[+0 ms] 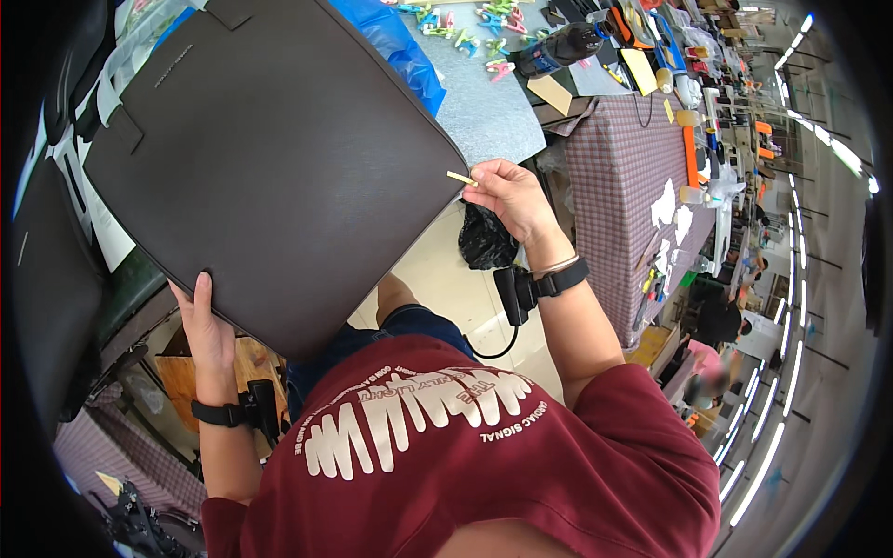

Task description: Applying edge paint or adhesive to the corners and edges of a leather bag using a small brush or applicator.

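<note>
A large dark brown leather-look bag (288, 167) fills the upper left, tilted in front of me, with tab-like patches near its far edges. My left hand (205, 325) grips its near left edge, the thumb on top and the fingers partly hidden beneath. At the bag's right corner, my right hand (507, 197) pinches a short, thin yellow strip (458, 177) between thumb and fingertips. The strip's tip lies over the bag's edge; whether it touches the leather I cannot tell.
Beyond the bag are a blue plastic bag (395, 51), several coloured clips (498, 19) and a dark bottle (563, 48) on a grey table (484, 116). A checked cloth (609, 177) covers the table at right. A black plastic bag (487, 237) hangs below my right hand.
</note>
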Available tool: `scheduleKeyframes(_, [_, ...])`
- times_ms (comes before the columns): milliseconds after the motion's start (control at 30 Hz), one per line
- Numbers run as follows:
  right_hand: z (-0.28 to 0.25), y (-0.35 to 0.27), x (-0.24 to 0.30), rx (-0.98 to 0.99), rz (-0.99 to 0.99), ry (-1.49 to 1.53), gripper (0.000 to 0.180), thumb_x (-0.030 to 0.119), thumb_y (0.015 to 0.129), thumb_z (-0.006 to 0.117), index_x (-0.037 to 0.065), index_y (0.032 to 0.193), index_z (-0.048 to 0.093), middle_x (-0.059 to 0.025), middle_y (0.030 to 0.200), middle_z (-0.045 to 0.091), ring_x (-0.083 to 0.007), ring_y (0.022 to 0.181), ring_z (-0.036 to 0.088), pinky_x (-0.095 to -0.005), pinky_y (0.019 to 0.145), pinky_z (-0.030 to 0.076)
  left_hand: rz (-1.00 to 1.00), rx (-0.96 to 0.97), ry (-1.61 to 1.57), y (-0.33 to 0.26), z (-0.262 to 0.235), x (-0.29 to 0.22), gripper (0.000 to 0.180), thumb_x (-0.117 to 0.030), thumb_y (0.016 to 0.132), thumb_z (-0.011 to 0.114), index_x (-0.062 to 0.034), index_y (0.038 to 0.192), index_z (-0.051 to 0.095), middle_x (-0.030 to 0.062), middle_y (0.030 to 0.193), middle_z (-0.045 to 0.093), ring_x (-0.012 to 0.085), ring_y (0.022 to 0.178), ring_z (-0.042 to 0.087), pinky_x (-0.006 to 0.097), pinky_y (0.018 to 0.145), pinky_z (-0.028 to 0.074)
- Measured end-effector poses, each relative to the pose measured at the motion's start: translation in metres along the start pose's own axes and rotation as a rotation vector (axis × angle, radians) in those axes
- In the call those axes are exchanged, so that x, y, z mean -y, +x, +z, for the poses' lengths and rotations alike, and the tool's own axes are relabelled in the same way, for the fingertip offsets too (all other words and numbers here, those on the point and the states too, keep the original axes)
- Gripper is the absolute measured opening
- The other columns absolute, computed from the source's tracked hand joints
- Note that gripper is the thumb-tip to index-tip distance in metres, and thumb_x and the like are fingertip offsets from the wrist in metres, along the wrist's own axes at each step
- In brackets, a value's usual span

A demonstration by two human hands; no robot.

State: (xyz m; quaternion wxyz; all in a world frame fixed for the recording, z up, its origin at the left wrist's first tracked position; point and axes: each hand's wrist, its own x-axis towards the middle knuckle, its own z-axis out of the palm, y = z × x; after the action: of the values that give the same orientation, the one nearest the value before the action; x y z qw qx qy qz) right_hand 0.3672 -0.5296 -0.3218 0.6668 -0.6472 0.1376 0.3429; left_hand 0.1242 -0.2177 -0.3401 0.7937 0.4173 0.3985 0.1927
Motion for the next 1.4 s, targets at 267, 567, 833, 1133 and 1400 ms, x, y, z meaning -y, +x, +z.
scheduleKeyframes(267, [-0.003, 0.001, 0.006, 0.044, 0.031, 0.003, 0.011, 0.005, 0.081, 0.063, -0.003, 0.089, 0.060, -0.0085, 0.082, 0.062, -0.0174, 0.074, 0.063, -0.0277, 0.071, 0.055, -0.009, -0.002, 0.010, 0.001, -0.002, 0.001, 0.060, -0.012, 0.088, 0.054, -0.0122, 0.140, 0.023, 0.0049, 0.134, 0.038, 0.0205, 0.121, 0.038, 0.036, 0.103, 0.030])
scheduleKeyframes(567, [0.015, 0.005, 0.007, -0.094, 0.022, -0.152, 0.010, 0.006, 0.081, 0.063, -0.002, 0.085, 0.059, -0.0072, 0.079, 0.061, -0.0157, 0.073, 0.062, -0.0267, 0.071, 0.054, -0.030, 0.010, 0.011, 0.006, -0.003, 0.004, 0.058, -0.012, 0.088, 0.054, -0.0125, 0.139, 0.025, 0.0046, 0.133, 0.039, 0.0203, 0.121, 0.038, 0.036, 0.103, 0.031])
scheduleKeyframes(833, [0.019, -0.012, -0.003, -0.010, -0.106, 0.105, 0.010, 0.005, 0.086, 0.053, -0.001, 0.093, 0.057, -0.0068, 0.085, 0.059, -0.0142, 0.078, 0.059, -0.0278, 0.076, 0.051, -0.074, 0.034, 0.024, 0.018, -0.015, 0.008, 0.060, -0.015, 0.088, 0.054, -0.0152, 0.140, 0.023, 0.0037, 0.135, 0.036, 0.0212, 0.121, 0.038, 0.039, 0.101, 0.032])
scheduleKeyframes(1133, [0.032, -0.023, -0.005, -0.137, -0.242, -0.233, 0.015, 0.000, 0.086, 0.048, -0.004, 0.097, 0.057, -0.0085, 0.090, 0.060, -0.0143, 0.081, 0.060, -0.0253, 0.078, 0.050, -0.170, 0.081, 0.007, 0.023, -0.026, 0.008, 0.059, -0.013, 0.089, 0.053, -0.0163, 0.139, 0.023, 0.0041, 0.135, 0.035, 0.0221, 0.123, 0.036, 0.040, 0.100, 0.034])
scheduleKeyframes(1400, [0.041, -0.025, -0.013, -0.096, -0.342, -0.088, 0.019, 0.003, 0.085, 0.054, -0.002, 0.104, 0.055, -0.0108, 0.103, 0.056, -0.0162, 0.099, 0.054, -0.0277, 0.086, 0.045, -0.180, 0.132, 0.001, 0.026, -0.021, -0.007, 0.057, -0.014, 0.088, 0.054, -0.0152, 0.137, 0.026, 0.0041, 0.134, 0.036, 0.0231, 0.122, 0.037, 0.043, 0.100, 0.033])
